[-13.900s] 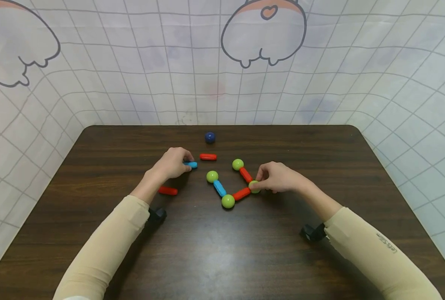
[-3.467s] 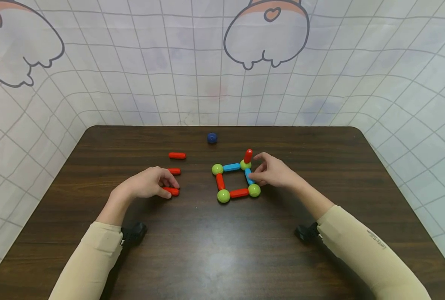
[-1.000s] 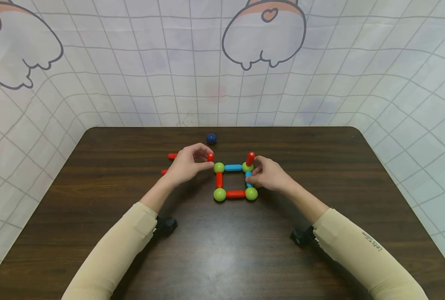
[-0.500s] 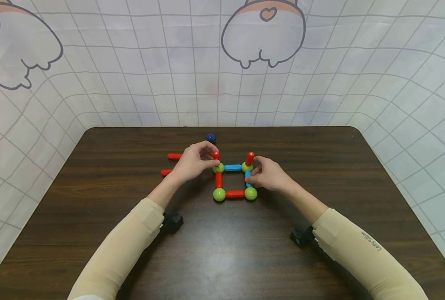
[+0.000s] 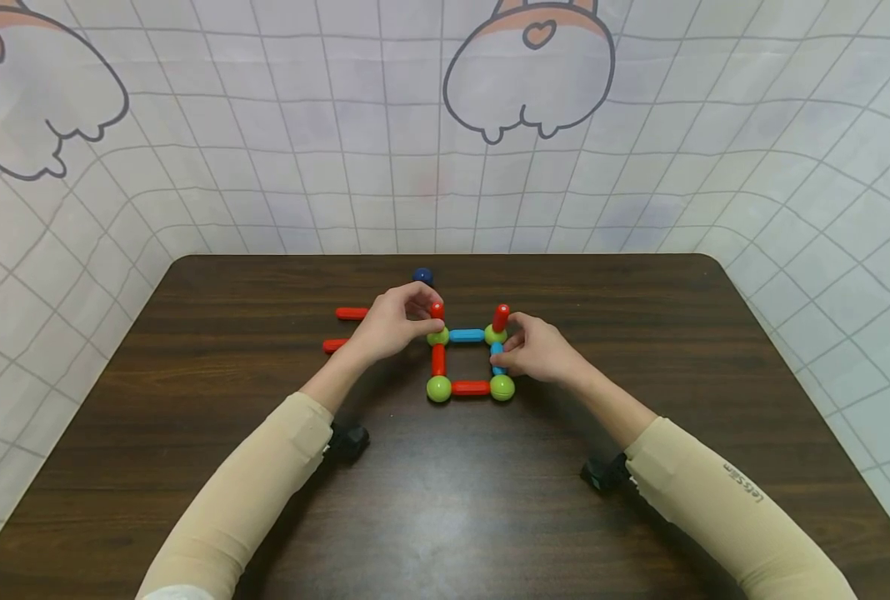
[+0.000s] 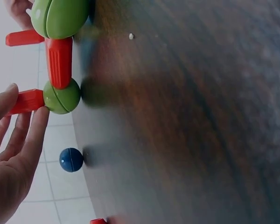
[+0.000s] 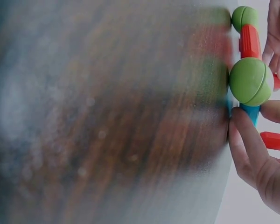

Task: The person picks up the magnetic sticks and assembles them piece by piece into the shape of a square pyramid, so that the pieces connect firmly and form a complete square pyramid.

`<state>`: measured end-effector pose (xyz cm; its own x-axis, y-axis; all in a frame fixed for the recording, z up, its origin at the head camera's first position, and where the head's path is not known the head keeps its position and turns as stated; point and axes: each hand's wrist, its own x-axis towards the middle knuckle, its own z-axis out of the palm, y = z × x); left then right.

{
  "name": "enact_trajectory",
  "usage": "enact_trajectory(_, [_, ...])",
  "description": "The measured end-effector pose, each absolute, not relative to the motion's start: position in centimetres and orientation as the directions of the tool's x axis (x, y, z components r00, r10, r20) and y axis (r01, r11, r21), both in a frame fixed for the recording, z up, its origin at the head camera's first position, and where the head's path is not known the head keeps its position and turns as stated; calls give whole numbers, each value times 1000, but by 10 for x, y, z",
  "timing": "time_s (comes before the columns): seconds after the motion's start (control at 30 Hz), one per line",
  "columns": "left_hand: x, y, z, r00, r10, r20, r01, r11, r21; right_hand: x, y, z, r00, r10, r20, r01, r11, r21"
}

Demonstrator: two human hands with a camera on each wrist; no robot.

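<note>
A square of green balls (image 5: 439,389) joined by rods lies on the table, with a red rod (image 5: 471,388) in front, another on the left and a blue rod (image 5: 467,335) at the back. My left hand (image 5: 391,327) pinches an upright red rod (image 5: 437,311) between thumb and fingers; its lower end meets the back-left green ball (image 6: 62,96). With thumb and fingers my right hand (image 5: 542,350) holds the right-side blue rod (image 7: 250,113). A second red rod (image 5: 501,318) stands on the back-right ball, beside the right fingertips.
Two loose red rods (image 5: 351,313) lie left of the square, partly behind the left hand. A dark blue ball (image 5: 422,276) sits near the back edge of the brown table (image 5: 445,500). A white gridded cloth (image 5: 340,167) hangs behind.
The left hand has picked up a red rod from the left, carried it right and stood it on the back-left ball. Earlier, the open chain of balls and rods became a square.
</note>
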<state>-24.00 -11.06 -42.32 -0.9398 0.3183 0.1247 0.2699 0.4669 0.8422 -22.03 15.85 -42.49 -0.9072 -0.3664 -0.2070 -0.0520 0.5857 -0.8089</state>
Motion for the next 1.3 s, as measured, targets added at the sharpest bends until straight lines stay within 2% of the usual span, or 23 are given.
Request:
enact_trajectory(0.67, [-234,-116,-427,-935,341,101,257,450,856,-218,164,-425,-904,-377,-202,-91,631,-770])
enact_trajectory(0.9, [-227,-128,-425,-932,353,89,260,473,842,-220,169,-424,-886,-416,-203,-63,542,-838])
enact_trajectory(1.3, [-219,-147,-422,-943,313,110,257,481,838,-229,173,-425,-877,-448,-172,-143,586,-798])
